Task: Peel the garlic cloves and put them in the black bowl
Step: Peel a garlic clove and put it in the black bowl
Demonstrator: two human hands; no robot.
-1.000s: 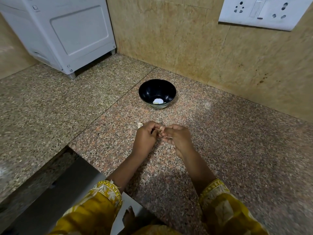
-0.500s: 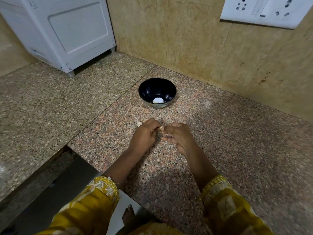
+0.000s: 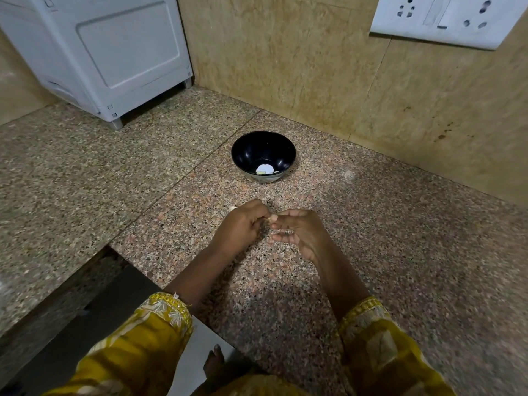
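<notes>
Yellow sleeves (image 3: 148, 335), bottom of frame; forearms reach up over the granite counter (image 3: 400, 238). Left hand (image 3: 243, 227), centre: fingers curled, pinching the garlic clove (image 3: 272, 217). Right hand (image 3: 301, 232), just beside it: fingertips curled onto the same clove, which shows only as a pale sliver between the two hands. Handling, judged: clove light, firm, slick once bared; skin papery, brittle, best caught at a tip. Pale scrap (image 3: 233, 208) past the left knuckles. Black bowl (image 3: 247, 150), above centre, holds pale peeled pieces (image 3: 264, 169)
</notes>
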